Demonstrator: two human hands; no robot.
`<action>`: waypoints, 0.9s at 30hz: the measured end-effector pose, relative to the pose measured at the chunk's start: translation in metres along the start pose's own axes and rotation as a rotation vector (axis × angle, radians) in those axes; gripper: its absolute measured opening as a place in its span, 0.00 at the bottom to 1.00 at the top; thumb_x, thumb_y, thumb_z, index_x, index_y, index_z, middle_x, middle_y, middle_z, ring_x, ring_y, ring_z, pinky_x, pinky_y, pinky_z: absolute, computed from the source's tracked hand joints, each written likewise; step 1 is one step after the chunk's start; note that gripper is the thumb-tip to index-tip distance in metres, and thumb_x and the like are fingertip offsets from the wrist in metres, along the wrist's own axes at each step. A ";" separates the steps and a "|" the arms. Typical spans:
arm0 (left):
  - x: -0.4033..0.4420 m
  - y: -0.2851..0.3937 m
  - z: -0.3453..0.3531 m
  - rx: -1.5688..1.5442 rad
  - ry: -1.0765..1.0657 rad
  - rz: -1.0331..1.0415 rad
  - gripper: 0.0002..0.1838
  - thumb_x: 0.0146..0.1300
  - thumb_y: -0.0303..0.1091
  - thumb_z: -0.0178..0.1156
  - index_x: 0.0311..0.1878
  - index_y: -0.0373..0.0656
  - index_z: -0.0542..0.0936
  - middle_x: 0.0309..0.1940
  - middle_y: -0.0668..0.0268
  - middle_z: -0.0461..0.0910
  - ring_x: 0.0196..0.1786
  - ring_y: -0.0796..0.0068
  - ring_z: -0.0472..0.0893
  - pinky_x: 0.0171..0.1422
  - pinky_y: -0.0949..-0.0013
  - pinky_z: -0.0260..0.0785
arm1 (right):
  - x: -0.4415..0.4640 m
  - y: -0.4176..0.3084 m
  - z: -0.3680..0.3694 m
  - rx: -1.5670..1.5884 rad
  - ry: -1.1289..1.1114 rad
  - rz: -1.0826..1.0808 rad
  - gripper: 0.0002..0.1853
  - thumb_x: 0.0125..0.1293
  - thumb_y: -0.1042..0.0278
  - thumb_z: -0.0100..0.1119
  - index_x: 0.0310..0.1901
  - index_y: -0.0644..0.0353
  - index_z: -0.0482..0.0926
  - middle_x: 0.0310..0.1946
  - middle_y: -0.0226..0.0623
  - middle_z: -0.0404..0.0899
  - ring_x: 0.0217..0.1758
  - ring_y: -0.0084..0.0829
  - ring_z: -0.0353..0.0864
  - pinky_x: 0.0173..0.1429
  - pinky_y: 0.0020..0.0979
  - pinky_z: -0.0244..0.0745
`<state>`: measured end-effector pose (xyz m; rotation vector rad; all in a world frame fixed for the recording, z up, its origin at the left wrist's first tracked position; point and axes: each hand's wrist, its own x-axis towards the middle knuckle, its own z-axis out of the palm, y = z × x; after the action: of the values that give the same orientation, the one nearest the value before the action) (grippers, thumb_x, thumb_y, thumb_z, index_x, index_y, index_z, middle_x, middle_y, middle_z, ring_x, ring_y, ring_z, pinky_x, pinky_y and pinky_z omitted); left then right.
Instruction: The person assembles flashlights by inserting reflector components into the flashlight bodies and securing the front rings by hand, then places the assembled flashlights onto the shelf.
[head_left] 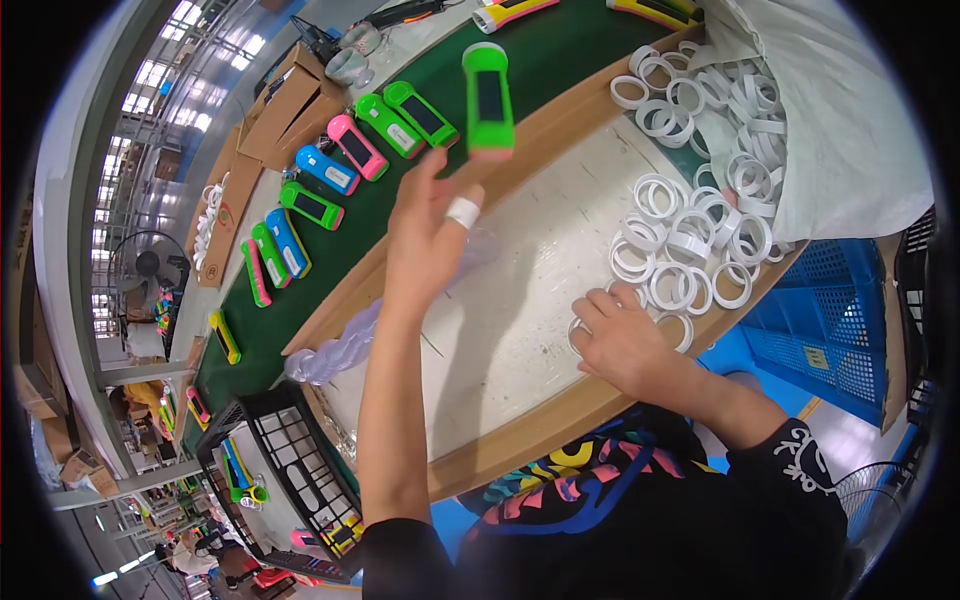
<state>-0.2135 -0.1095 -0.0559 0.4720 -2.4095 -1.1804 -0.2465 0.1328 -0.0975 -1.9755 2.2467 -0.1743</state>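
Observation:
My left hand, with white tape round a digit, is raised over the board with its fingers apart and nothing in them. Just beyond its fingertips is a green flashlight with a dark panel; whether it touches the belt I cannot tell. My right hand is at the near edge of a pile of white plastic rings, its fingers curled over one ring. Beneath my left forearm, a row of nested clear plastic pieces lies along the board.
Green, blue and pink flashlights line the green belt behind a cardboard edge strip. A white sack stands beside the rings. Below it is a blue crate; a black basket stands at the lower left.

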 end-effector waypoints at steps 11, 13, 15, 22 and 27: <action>-0.052 -0.035 0.009 0.667 -0.154 0.337 0.17 0.40 0.18 0.58 0.37 0.41 0.83 0.42 0.59 0.72 0.47 0.59 0.70 0.52 0.58 0.63 | 0.037 0.022 -0.035 0.667 0.396 0.195 0.24 0.49 0.72 0.68 0.46 0.61 0.67 0.54 0.47 0.64 0.51 0.50 0.70 0.51 0.39 0.70; -0.054 -0.037 0.005 0.650 -0.178 0.316 0.20 0.40 0.17 0.57 0.41 0.41 0.82 0.39 0.59 0.71 0.46 0.57 0.69 0.52 0.59 0.63 | 0.050 0.024 -0.035 0.658 0.434 0.183 0.25 0.49 0.73 0.67 0.48 0.61 0.66 0.54 0.47 0.64 0.53 0.49 0.70 0.52 0.39 0.70; -0.056 -0.034 0.004 0.541 -0.165 0.301 0.19 0.44 0.17 0.57 0.43 0.41 0.82 0.38 0.59 0.72 0.44 0.57 0.70 0.50 0.59 0.64 | 0.060 0.027 -0.029 0.646 0.472 0.184 0.26 0.49 0.75 0.66 0.50 0.61 0.66 0.54 0.47 0.63 0.54 0.49 0.69 0.52 0.39 0.70; -0.031 0.014 -0.011 -0.338 -0.234 -0.321 0.15 0.61 0.29 0.59 0.52 0.38 0.77 0.37 0.64 0.77 0.40 0.76 0.76 0.42 0.70 0.70 | 0.076 0.032 -0.021 0.818 0.557 0.157 0.35 0.48 0.79 0.62 0.61 0.59 0.62 0.52 0.45 0.66 0.50 0.43 0.70 0.51 0.36 0.70; 0.035 -0.013 0.015 0.043 0.079 -0.074 0.17 0.58 0.33 0.63 0.51 0.44 0.77 0.34 0.63 0.78 0.34 0.73 0.78 0.37 0.68 0.72 | 0.073 0.048 -0.021 1.010 0.526 0.214 0.36 0.47 0.78 0.63 0.61 0.58 0.63 0.54 0.41 0.68 0.54 0.39 0.70 0.52 0.31 0.69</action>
<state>-0.2491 -0.1233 -0.0667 0.6145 -2.3721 -1.1204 -0.3064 0.0665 -0.0878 -1.1938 1.9134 -1.5744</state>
